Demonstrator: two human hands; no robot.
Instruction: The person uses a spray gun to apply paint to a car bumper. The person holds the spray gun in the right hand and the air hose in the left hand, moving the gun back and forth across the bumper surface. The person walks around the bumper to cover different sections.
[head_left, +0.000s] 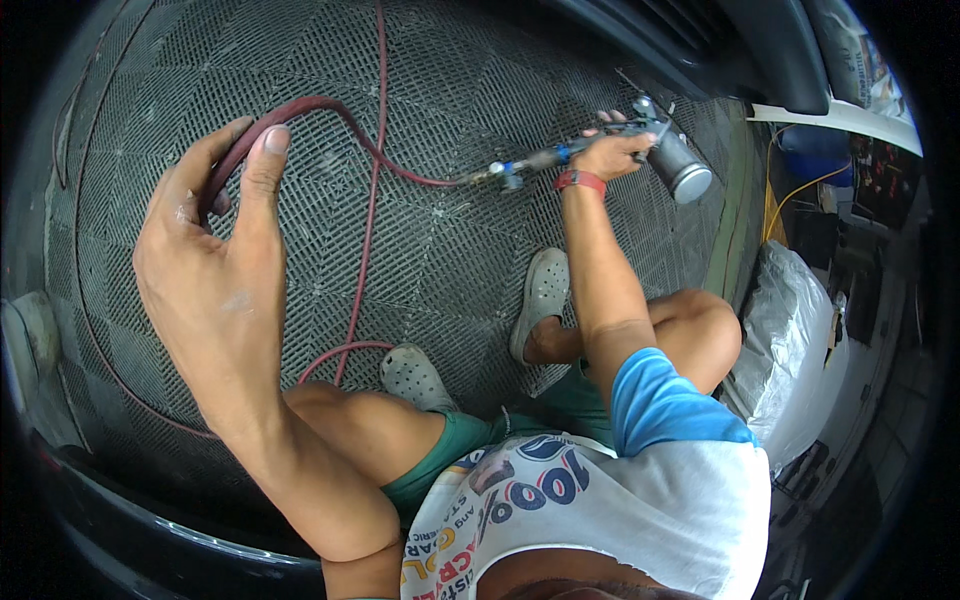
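Observation:
My left hand [215, 220] is raised on the left, its thumb and fingers curled round a dark red air hose [315, 104]. From there the hose arcs to the right and joins a metal fitting with a small valve at the base of a spray gun [545, 158]. My right hand [610, 157] grips the gun's handle; a red band circles that wrist. A grey cylindrical paint cup [680, 168] with a pale end sticks out on the gun's far right side. The fingers at the trigger are partly hidden.
Grey grated floor tiles [480, 90] lie beneath me. More red hose [368, 230] crosses the floor and runs by my left foot. Dark vehicle bodywork [740, 50] overhangs the upper right. Plastic-wrapped goods [785, 340] stand at right, near a blue container [812, 150]. A black glossy panel [170, 540] curves along the lower left.

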